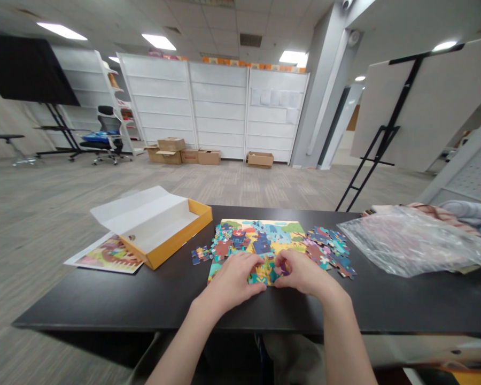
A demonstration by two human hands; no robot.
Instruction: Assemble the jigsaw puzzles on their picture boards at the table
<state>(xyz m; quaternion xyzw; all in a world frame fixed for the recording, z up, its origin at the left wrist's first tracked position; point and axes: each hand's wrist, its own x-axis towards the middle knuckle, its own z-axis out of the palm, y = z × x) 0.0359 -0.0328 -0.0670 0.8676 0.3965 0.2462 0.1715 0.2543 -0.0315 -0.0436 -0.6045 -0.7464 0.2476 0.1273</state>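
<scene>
A colourful jigsaw puzzle (284,228) lies partly assembled on a flat picture board in front of me. My left hand (239,274) rests on its lower part, thumb apart from the bent fingers. Across a small gap, my right hand (299,271) curls its thumb and fingers around a purple-marked puzzle piece (284,268) at the lower right; the fingers partly cover it. Yellow-and-teal pieces (264,271) show between both hands. Loose puzzle pieces (332,247) are heaped to the right, and a few joined pieces (201,254) lie at the left edge.
An open yellow box (180,234) with white lining stands on the black table (164,305) at left, over a printed picture sheet (110,254). To the right lies a clear plastic bag (412,240). Cardboard boxes (208,156) and white shelving (218,109) stand beyond the table.
</scene>
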